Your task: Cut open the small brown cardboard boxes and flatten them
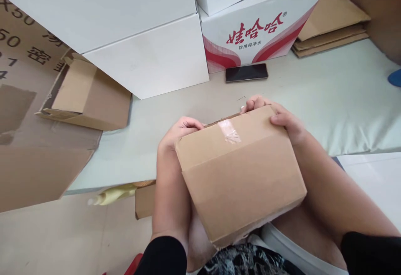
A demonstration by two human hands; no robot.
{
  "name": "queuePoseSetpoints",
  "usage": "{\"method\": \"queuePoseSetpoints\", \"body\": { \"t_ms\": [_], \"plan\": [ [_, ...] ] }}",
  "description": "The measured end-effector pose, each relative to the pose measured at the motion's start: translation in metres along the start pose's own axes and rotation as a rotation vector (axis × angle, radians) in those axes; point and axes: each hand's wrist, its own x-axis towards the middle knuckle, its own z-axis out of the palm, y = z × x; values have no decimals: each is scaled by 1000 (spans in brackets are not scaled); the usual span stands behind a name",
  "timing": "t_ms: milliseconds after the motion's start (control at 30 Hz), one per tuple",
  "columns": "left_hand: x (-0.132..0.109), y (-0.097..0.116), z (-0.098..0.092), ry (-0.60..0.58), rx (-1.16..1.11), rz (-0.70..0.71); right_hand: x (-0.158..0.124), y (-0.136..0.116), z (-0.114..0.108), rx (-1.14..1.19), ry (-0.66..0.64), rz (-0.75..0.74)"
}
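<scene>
A brown cardboard box (244,183) is held tilted above my lap, with a short strip of clear tape (229,131) stuck near its far edge. At the box's far left corner, my left hand (183,129) has its fingers curled over the edge, partly hidden behind the cardboard. My right hand (278,116) grips the far right corner, thumb on the near face and fingers along the far edge. The far side of the box is out of sight.
Beyond the box, a dark phone (247,73) lies before a white and red carton (250,37). White boxes (150,62) stand at the back left, beside a small cardboard box (94,95). Flattened cardboard (332,20) lies at back right. A pale yellow bottle (115,194) is below the table edge.
</scene>
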Motion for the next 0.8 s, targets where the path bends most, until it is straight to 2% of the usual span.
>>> {"method": "queuePoseSetpoints", "body": {
  "t_ms": [100, 167, 267, 367, 467, 567, 633, 700, 800],
  "plan": [
    [7, -4, -5, -116, -67, -22, 10, 7, -3, 12, 65, -131],
    [11, -9, -8, -97, -54, 49, 15, 10, -11, 22, 122, -176],
    [13, -15, -13, -55, -21, 165, 19, 10, -28, 15, 279, -227],
    [13, -20, -16, -105, -39, 174, 20, 8, -44, -15, 431, -295],
    [11, -23, -17, -165, -65, 148, 20, 9, -50, -64, 445, -317],
    [9, -24, -15, -248, -67, 124, 21, 12, -48, -88, 416, -302],
    [8, -22, -12, -294, -60, 146, 23, 13, -44, -82, 458, -291],
    [8, -19, -9, -285, -52, 187, 23, 13, -42, -82, 527, -296],
    [9, -15, -5, -162, -79, 237, 24, 13, -44, -88, 628, -348]
  ]
}}
